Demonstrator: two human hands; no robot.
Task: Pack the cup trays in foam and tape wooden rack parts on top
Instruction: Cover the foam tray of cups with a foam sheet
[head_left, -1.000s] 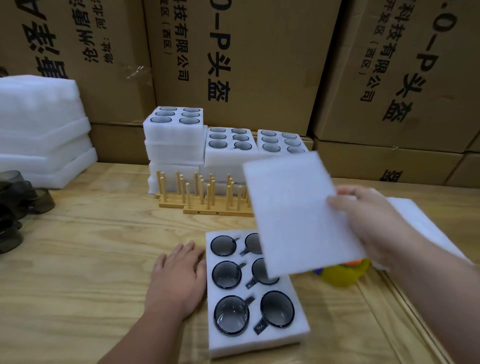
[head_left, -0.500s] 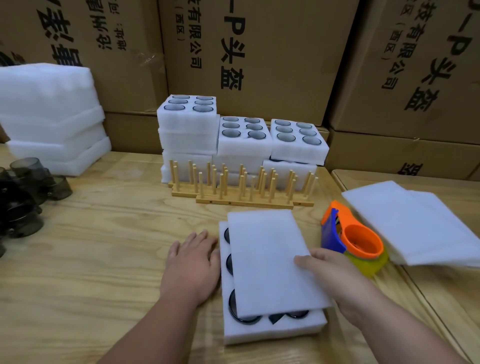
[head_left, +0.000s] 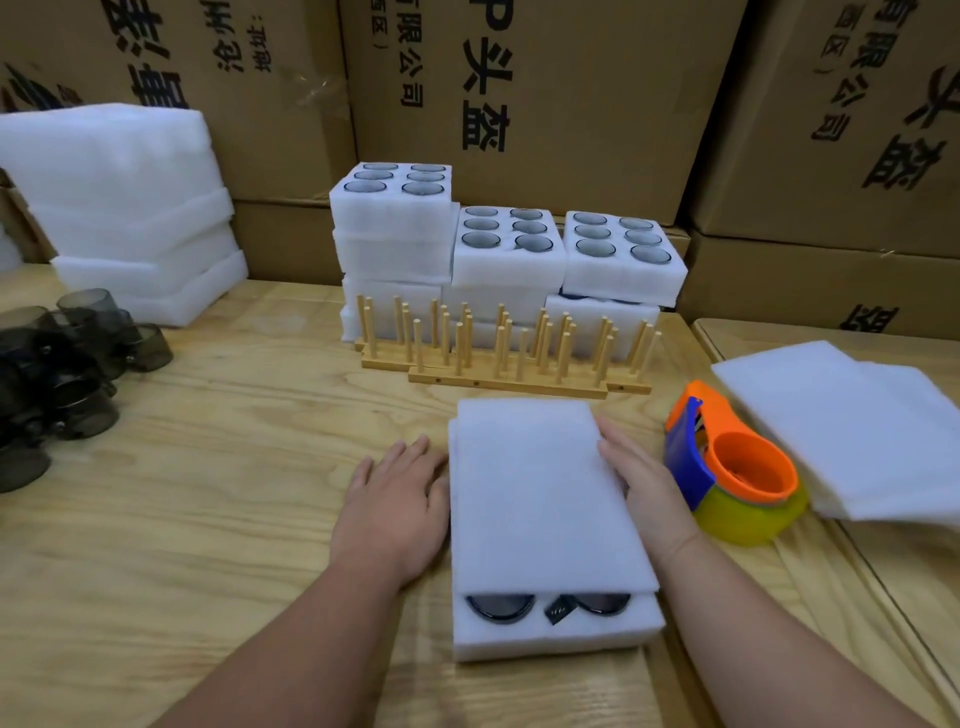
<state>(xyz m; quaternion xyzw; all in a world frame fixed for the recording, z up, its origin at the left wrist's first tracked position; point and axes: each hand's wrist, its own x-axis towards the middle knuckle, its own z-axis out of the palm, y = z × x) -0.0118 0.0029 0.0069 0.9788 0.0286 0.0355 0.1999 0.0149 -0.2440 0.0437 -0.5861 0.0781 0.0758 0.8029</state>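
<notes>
Hands, left (head_left: 396, 506) and right (head_left: 640, 480), flat beside foam-covered cup tray (head_left: 550, 636)

I saw a foam sheet (head_left: 545, 493) lying on the cup tray (head_left: 558, 631), leaving only the nearest two dark cups (head_left: 501, 607) uncovered. My left hand (head_left: 395, 512) lay flat on the wooden surface (head_left: 208, 519), touching the tray's left side; my right hand (head_left: 641, 486) rested with straight fingers along the sheet's right edge. Wooden rack parts (head_left: 504, 353) stood beyond, a tape dispenser (head_left: 732, 467) just right.
</notes>
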